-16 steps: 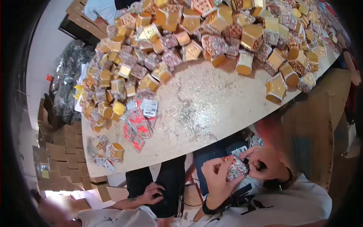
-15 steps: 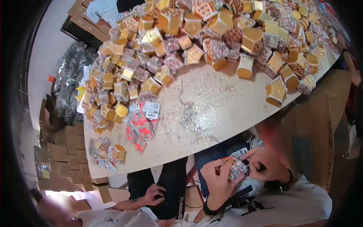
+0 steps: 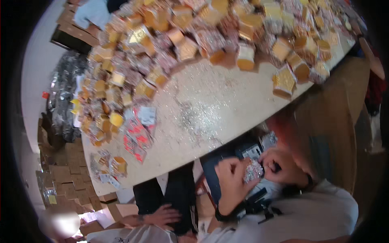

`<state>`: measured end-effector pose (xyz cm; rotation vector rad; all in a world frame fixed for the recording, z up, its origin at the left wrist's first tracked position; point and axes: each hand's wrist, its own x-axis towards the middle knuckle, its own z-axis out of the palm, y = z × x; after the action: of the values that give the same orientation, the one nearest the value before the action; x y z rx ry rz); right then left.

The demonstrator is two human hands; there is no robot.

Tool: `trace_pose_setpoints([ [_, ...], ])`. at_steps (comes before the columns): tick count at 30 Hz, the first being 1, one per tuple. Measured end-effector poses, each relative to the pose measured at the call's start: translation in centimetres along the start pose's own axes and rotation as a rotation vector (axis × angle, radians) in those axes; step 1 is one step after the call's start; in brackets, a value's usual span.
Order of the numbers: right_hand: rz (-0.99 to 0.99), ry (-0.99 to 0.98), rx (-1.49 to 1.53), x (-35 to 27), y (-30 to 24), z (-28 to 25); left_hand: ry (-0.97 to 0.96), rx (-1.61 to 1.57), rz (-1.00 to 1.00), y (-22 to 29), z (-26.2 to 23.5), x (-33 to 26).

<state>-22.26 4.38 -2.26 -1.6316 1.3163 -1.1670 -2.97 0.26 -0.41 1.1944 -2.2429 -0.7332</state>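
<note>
My left hand (image 3: 231, 180) is closed round a small block-like piece (image 3: 253, 171) covered in silvery, multicoloured speckles. It sits low over my lap, beyond the table's near edge. Close against its right side is my right hand (image 3: 283, 167), with the fingers curled. A dark spot shows among those fingers, but I cannot tell whether it is a tool or a gap. Behind the hands lies a black-and-white printed item (image 3: 252, 151) next to crumpled silvery wrap (image 3: 268, 140).
A pale table (image 3: 227, 95) carries heaped gold, speckled blocks (image 3: 144, 38), glitter scraps (image 3: 194, 117) and red-and-white packets (image 3: 135, 135). A co-worker's hand (image 3: 164, 216) rests on dark trousers at left. Cardboard boxes (image 3: 67, 172) are stacked beyond. Brown cardboard (image 3: 330, 121) stands at right.
The view has shifted, so the table contents sit further left and higher. The speckled piece has turned between my hands. The co-worker's hand has flattened on the leg.
</note>
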Motion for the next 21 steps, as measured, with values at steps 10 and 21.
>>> trace_pose_setpoints([
  [10,0.079,-0.033,0.126,1.7,-1.0,0.3,0.126,-0.289,-0.104,-1.5,1.6,-0.4],
  [21,0.047,-0.022,0.075,1.6,-1.0,0.9,0.124,-0.281,-0.064,-2.7,1.7,-0.7],
])
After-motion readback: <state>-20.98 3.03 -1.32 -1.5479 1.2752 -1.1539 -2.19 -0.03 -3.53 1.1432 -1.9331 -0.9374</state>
